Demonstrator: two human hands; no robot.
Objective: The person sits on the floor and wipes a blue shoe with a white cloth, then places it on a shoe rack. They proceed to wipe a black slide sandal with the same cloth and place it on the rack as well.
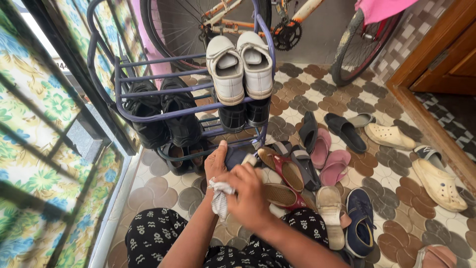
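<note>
Two hands meet low in the view, both busy with one dark shoe (pixel 237 158) that sits just in front of the rack's bottom bar, touching both palms. The right hand (pixel 248 196) has its fingers curled and pressed together over a crumpled white cloth (pixel 218 196), pinching it against the shoe's near side, which reads as a wiping grip: the cloth is bunched so a firm pad meets the surface. The left hand (pixel 215 161) wraps the shoe from the far side, thumb up and fingers closed round it, apparently to steady it against the push of the cloth. Both forearms run up from the bottom edge and converge; the right crosses in front, wrist bent inward, above knees in black patterned trousers (pixel 153 235). Just right of the hands lie a red sandal (pixel 282 168) and a tan one, then pink slippers (pixel 329 159), a navy sneaker (pixel 361 223) and cream clogs (pixel 439 183), scattered loose on the tiled floor (pixel 307 94). The blue metal rack (pixel 148 77) holds white shoes (pixel 240 64) on top and black shoes (pixel 163 114) on lower bars. Behind stands a bicycle (pixel 277 22).
</note>
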